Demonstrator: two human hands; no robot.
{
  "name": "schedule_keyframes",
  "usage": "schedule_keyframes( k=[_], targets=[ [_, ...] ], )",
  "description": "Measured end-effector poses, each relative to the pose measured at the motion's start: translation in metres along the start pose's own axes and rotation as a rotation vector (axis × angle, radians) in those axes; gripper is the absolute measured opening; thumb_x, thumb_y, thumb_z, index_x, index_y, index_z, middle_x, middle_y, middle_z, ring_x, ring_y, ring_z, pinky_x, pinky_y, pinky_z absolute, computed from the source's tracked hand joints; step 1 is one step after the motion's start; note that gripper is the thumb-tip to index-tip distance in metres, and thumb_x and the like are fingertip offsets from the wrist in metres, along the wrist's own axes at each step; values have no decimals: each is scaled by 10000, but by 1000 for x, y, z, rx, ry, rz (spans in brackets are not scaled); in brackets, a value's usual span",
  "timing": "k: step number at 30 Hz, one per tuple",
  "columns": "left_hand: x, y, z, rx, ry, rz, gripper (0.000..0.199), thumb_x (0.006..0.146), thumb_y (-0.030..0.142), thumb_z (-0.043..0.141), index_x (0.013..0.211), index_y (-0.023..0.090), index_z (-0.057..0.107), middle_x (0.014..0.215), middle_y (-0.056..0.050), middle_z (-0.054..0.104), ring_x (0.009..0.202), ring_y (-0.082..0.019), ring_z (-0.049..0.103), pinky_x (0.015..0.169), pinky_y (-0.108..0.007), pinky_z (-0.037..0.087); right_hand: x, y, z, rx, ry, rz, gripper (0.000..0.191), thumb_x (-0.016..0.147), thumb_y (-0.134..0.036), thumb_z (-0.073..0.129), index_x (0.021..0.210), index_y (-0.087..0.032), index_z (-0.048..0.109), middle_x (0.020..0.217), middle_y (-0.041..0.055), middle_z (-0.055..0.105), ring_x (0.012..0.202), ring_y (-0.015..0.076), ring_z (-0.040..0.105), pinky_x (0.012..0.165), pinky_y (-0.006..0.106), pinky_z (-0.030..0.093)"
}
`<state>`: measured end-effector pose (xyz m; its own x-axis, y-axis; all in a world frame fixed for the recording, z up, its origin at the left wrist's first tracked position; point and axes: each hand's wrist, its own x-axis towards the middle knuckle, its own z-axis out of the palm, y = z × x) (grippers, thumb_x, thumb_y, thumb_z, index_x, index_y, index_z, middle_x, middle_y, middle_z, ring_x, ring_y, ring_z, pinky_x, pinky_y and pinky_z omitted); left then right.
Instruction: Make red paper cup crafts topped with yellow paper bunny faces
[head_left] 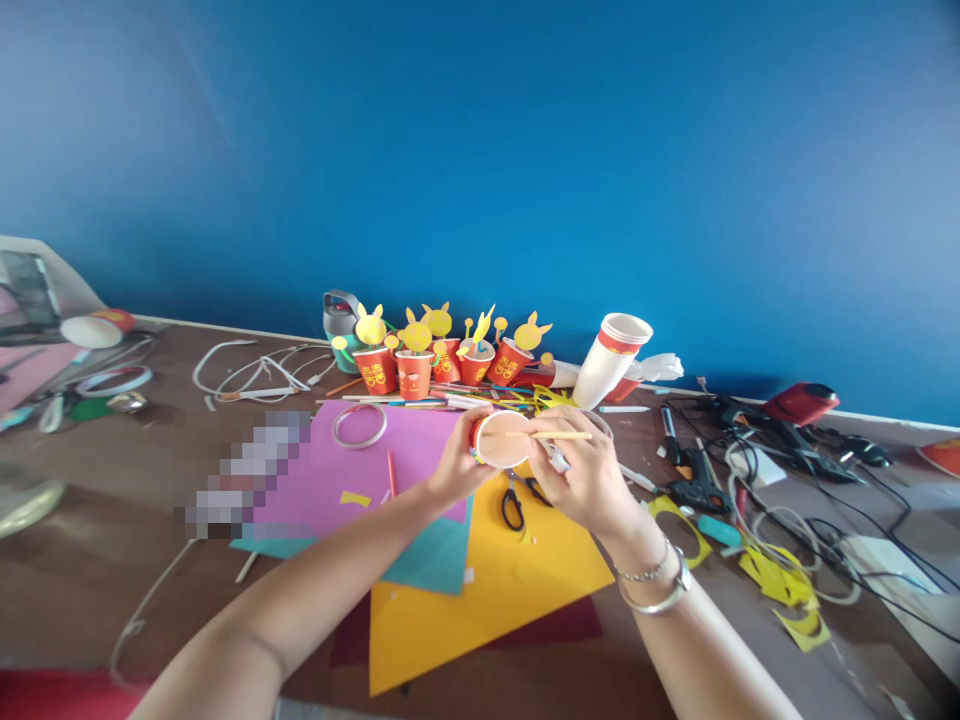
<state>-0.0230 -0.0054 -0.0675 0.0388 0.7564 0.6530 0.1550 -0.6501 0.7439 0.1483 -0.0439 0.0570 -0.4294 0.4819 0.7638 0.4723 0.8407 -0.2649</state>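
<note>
My left hand (459, 462) is wrapped round a red and white paper cup (501, 455), its open mouth tilted toward me. My right hand (577, 470) pinches a thin wooden stick (561, 435) between thumb and fingers. The stick lies level across the cup's mouth, its inner end over or inside the opening; which of the two I cannot tell. Below the cup, black-handled scissors (513, 509) rest on a yellow-orange sheet (487, 600). A purple sheet (300, 490) lies to the left, over a teal one (435, 550).
Several red cups with yellow paper figures (375, 370) stand near the blue wall. A white cup stack (611, 360) leans right of them. Cables, a glue gun (697, 490) and yellow scraps (780, 580) lie at the right. A white cable (255, 375) coils at the left.
</note>
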Motion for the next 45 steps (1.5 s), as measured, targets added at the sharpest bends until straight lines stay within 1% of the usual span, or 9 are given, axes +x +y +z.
schedule_keyframes(
  k=[7, 17, 23, 26, 30, 33, 38, 40, 45],
  targets=[
    [0, -6, -8, -13, -17, -43, 585, 680, 330, 767, 1185, 236, 486, 1120, -77, 611, 1000, -246, 604, 870, -397, 493, 2, 3, -3, -72, -146, 18, 121, 936, -162, 471, 927, -201, 585, 829, 45, 683, 783, 192, 606, 704, 333, 413],
    [-4, 8, -1, -61, -71, -32, 647, 641, 376, 814, 1166, 214, 473, 1099, -90, 616, 984, -252, 620, 861, -422, 499, -6, 14, 25, -169, -135, -59, 151, 909, -198, 543, 760, -198, 565, 704, 11, 646, 727, 179, 545, 702, 339, 330],
    [0, 6, -3, -65, -82, 23, 598, 700, 394, 767, 1186, 218, 468, 1118, -92, 598, 998, -251, 605, 872, -424, 491, -3, 2, 13, -81, -81, 37, 95, 879, -245, 590, 961, -199, 611, 784, 16, 674, 785, 175, 580, 760, 347, 344],
    [0, 8, -3, -50, -56, 18, 585, 699, 367, 768, 1178, 211, 468, 1119, -92, 595, 1006, -253, 599, 882, -423, 485, -4, -1, 11, -54, -7, -1, 80, 897, -170, 545, 909, -207, 614, 766, 7, 676, 768, 161, 581, 777, 350, 342],
    [-1, 18, -1, -89, -43, -17, 607, 673, 302, 793, 1178, 210, 468, 1122, -92, 608, 1011, -246, 609, 885, -408, 490, -7, 2, 19, -85, -45, -26, 106, 905, -178, 556, 826, -209, 621, 767, 0, 676, 774, 160, 571, 806, 363, 332],
    [1, 24, 0, -223, -42, -80, 615, 655, 309, 805, 1175, 209, 493, 1137, -96, 625, 1023, -251, 619, 889, -401, 493, -9, 2, 22, -121, -55, 41, 118, 895, -290, 588, 820, -225, 650, 855, 33, 651, 843, 191, 563, 819, 375, 357],
    [18, 31, -3, -441, 129, -340, 445, 665, 426, 780, 1009, 186, 629, 977, -75, 701, 975, -252, 646, 881, -375, 496, -10, 7, 23, 38, 69, 273, 405, 950, -368, 420, 1319, -212, 476, 1304, 131, 517, 1217, 262, 481, 971, 427, 401],
    [25, 36, -4, -609, 265, -416, 469, 677, 524, 736, 991, 188, 642, 987, -78, 709, 1006, -260, 645, 895, -378, 499, -12, 13, 29, 55, 28, 368, 369, 958, -298, 385, 1296, -199, 494, 1272, 130, 567, 1205, 252, 512, 981, 420, 408],
    [34, 46, -2, -859, 337, -593, 526, 708, 577, 687, 1018, 155, 637, 1055, -120, 702, 1120, -298, 617, 987, -408, 474, -16, 23, 50, 18, -262, 407, 182, 901, -229, 509, 981, -212, 671, 916, 64, 737, 863, 231, 669, 825, 360, 462]
  ],
)
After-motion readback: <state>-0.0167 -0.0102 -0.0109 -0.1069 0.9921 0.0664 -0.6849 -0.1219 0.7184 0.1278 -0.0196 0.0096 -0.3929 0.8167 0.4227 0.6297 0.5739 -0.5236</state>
